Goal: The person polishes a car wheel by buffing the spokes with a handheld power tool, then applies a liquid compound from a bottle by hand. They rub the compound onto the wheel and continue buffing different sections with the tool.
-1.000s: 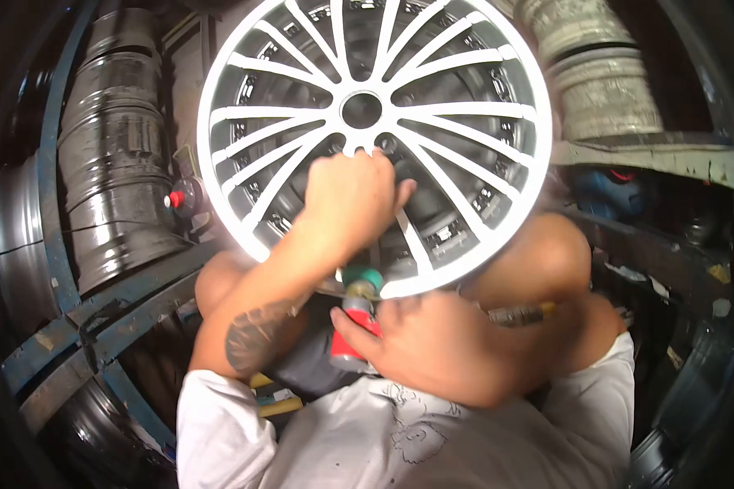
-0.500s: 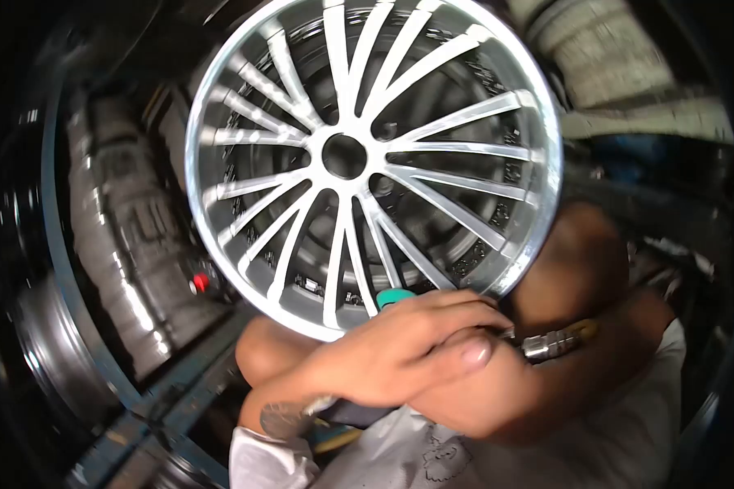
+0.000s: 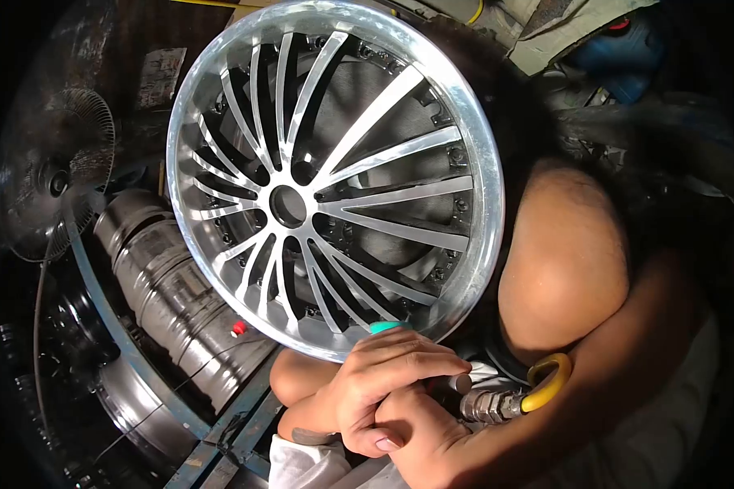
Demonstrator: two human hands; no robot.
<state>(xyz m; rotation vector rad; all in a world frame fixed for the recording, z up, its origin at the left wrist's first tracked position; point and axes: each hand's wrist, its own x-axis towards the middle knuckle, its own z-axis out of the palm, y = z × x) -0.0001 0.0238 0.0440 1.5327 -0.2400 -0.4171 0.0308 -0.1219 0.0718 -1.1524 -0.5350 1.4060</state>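
Wheel rim (image 3: 383, 160) stands tilted across the upper centre of the frame, its lower lip beside a green disc (image 3: 389, 327) at lower centre, where a slip could scuff the shiny metal. The right hand (image 3: 422, 422) appears closed around a mostly hidden tool (image 3: 458, 383); the left hand (image 3: 383, 379) is folded over it, though whether it grasps the tool cannot be told. At lower right, a yellow hose (image 3: 549, 383) curves from its metal coupling (image 3: 492, 404); a tug there could skew the disc.
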